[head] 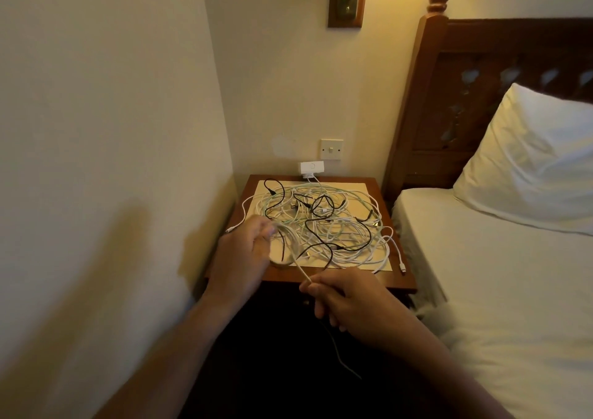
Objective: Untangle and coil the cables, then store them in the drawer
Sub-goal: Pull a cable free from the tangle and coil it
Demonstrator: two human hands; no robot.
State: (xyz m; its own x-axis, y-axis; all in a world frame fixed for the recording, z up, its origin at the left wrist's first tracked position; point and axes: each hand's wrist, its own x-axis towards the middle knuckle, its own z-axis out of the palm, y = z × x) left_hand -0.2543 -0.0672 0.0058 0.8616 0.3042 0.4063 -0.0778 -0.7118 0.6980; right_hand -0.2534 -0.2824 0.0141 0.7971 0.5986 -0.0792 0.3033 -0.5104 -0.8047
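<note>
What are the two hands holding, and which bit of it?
One white cable. The left hand grips its coiled loops at their top; the right hand pinches the straight stretch leading off the coil, with the loose end dangling below.

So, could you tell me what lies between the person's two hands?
In the head view, a stretch of white cable runs from the gripping left hand to the pinching right hand.
</note>
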